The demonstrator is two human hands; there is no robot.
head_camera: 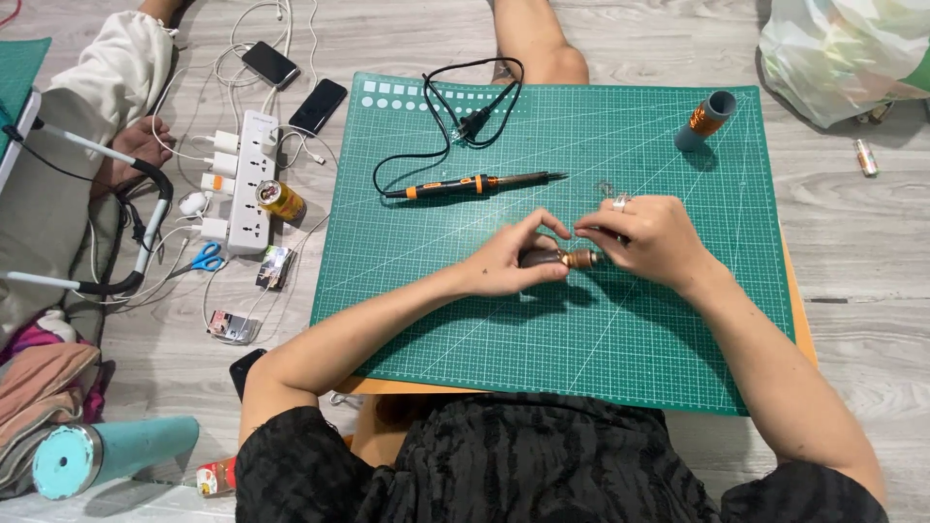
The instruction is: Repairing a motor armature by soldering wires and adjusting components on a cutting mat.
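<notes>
Both bare forearms reach forward from the near edge of the mat, converging toward its middle. Left hand (513, 260): palm turned inward, thumb and forefinger arched forward, remaining fingers curled under. Right hand (647, 240): back facing up, ring on one finger, fingertips pinched together, nearly touching the left forefinger.

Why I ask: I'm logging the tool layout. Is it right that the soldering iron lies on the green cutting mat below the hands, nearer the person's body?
Not quite. In the head view the soldering iron lies on the green cutting mat above the left hand and right hand, farther from the body.
</notes>
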